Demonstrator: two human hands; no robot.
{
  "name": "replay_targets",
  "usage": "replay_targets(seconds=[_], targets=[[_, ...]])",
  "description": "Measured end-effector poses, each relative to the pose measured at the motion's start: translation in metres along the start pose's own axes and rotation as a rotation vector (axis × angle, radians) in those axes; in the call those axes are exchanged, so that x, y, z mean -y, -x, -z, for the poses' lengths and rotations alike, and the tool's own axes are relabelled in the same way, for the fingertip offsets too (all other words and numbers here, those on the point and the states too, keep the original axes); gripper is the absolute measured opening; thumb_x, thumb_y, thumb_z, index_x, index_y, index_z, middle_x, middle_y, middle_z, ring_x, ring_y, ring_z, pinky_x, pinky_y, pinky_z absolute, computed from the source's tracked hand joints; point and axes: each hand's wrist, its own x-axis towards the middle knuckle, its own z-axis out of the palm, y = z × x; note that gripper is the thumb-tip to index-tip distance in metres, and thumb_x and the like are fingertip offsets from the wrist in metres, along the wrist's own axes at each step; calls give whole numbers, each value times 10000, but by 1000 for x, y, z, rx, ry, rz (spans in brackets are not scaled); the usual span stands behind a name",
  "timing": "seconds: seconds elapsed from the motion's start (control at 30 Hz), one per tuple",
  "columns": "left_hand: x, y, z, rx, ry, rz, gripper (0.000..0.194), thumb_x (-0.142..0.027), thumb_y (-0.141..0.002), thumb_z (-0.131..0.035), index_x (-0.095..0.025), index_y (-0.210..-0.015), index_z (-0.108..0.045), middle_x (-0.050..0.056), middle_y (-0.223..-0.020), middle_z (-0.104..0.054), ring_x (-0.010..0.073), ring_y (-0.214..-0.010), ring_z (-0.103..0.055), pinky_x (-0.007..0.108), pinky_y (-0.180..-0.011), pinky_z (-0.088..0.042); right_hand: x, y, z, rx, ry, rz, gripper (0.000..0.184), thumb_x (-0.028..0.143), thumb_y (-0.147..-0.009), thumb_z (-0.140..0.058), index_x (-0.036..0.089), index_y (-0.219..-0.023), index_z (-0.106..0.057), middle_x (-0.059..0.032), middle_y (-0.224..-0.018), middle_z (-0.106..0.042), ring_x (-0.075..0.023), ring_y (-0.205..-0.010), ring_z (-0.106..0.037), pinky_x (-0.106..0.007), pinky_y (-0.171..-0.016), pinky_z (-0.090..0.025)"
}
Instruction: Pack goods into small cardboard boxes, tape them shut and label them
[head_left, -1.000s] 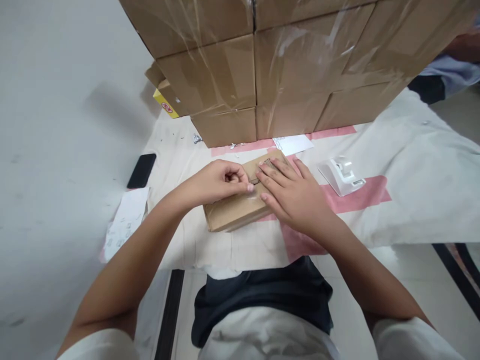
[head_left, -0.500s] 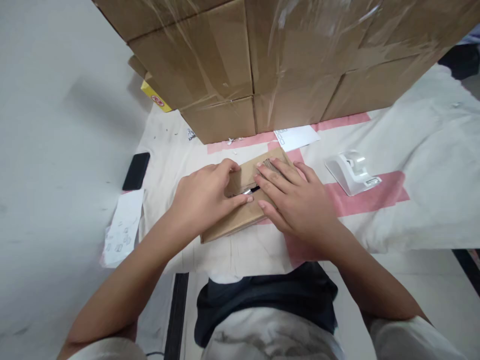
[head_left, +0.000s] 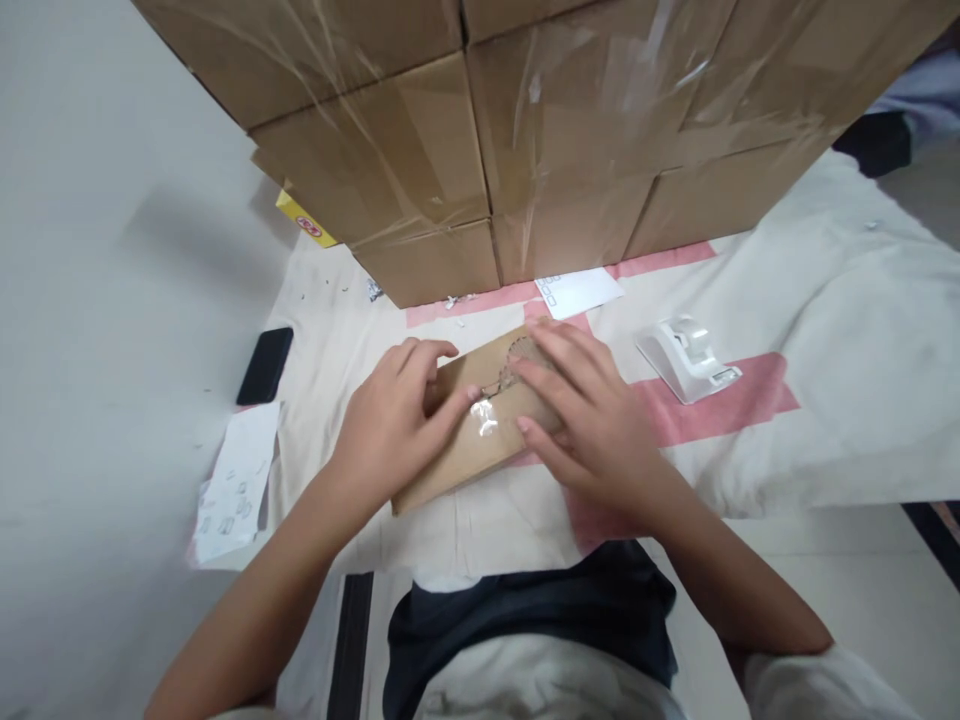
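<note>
A flat brown cardboard box (head_left: 450,460) lies at an angle on the cloth-covered table, under both my hands. A shiny strip of clear tape (head_left: 486,415) sits on its top, near a dark seam and a round mesh-like printed mark (head_left: 517,355). My left hand (head_left: 401,410) is spread over the box's left end, thumb on the top by the tape and index finger apart near the far edge. My right hand (head_left: 581,405) lies over the right end, fingers outstretched on the top. The right palm hides that end of the box.
Large wrapped cartons (head_left: 420,150) are stacked at the back. A white tape dispenser (head_left: 686,360) stands right of my hands. At left are a black phone (head_left: 265,366) and a marked paper sheet (head_left: 236,485). Another paper (head_left: 581,293) and a yellow box (head_left: 306,220) lie by the cartons.
My left thumb has drawn back toward the left, and my right fingers have shifted, uncovering more of the tape and the round mark. The whole view has tilted slightly.
</note>
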Motion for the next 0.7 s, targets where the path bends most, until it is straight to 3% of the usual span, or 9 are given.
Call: replay_targets(seconds=[0.07, 0.13, 0.23, 0.3, 0.43, 0.57, 0.7], targets=[[2, 12, -3, -52, -68, -79, 707, -703, -869, -587, -217, -1374, -503, 159, -1365, -579, 345, -1255, -554, 471, -999, -440, -17, -1, 0, -187, -275, -215, 398, 323, -948, -571, 258, -1341, -577, -107, -1563, -465, -325, -1426, -450, -506, -1026, -530], [5, 25, -7, -11, -129, -135, 952, -811, -790, -597, -217, -1501, -380, 206, -1547, -442, 410, -1405, -439, 548, -1083, -381, -43, -6, -3, -311, -601, -560, 369, 337, -918, -581, 297, -1285, -571, -81, -1462, -517, -288, -1274, -581, -420, -848, -614], [14, 37, -13, 72, -157, -169, 1042, -841, -784, -572, -255, -1583, -250, 195, -1634, -350, 416, -1443, -409, 565, -1113, -356, -84, -19, -10, -339, -1019, -1074, 311, 318, -814, -639, 261, -1112, -570, -76, -1260, -560, -252, -956, -703, -323, -585, -596], [22, 39, -15, 85, -151, -171, 1045, -842, -789, -566, -279, -1599, -221, 178, -1650, -334, 412, -1431, -427, 558, -1116, -358, -104, -28, -14, -405, -1175, -1243, 277, 265, -755, -649, 225, -1010, -551, -80, -1194, -538, -238, -871, -715, -287, -521, -560], [33, 40, -17, 55, -107, -144, 1016, -834, -815, -536, -302, -1611, -194, 152, -1642, -363, 396, -1421, -452, 543, -1104, -377, -123, -46, -16, -597, -1340, -1287, 208, 185, -739, -604, 199, -927, -515, -69, -1073, -518, -194, -866, -709, -231, -549, -546], [35, 40, -17, 55, -102, -138, 1000, -821, -820, -546, -307, -1608, -208, 132, -1627, -395, 389, -1418, -460, 537, -1102, -386, -131, -64, -23, -553, -1336, -1310, 166, 185, -768, -593, 199, -905, -499, -23, -879, -530, -99, -648, -611, -169, -486, -470], [34, 39, -17, 60, -115, -142, 962, -779, -843, -561, -303, -1603, -214, 130, -1607, -423, 377, -1405, -474, 528, -1092, -397, -137, -70, -36, -547, -1239, -1271, 222, 170, -775, -609, 223, -965, -507, 35, -735, -540, -91, -509, -530, -166, -399, -382]])
